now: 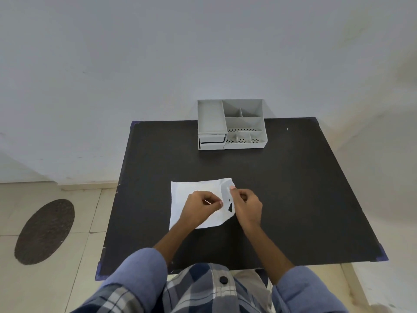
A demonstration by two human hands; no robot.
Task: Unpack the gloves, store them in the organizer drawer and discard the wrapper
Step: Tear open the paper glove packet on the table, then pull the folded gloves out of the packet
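Both hands pinch the white packet (pixel 194 202) at its right edge, mid-table: left hand (pixel 200 205), right hand (pixel 244 203). Judged light, thin, limp; tear at this edge. Organizer (pixel 231 124) stands well apart

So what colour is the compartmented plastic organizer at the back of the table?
Light grey all over, seen clearly in the head view: the compartmented plastic organizer.

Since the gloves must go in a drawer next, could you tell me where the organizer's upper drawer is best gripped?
Grip the upper drawer by its front face, coming from the near side: both drawers face the person at the organizer front left, and no handle is discernible, so its lower edge seems likeliest.
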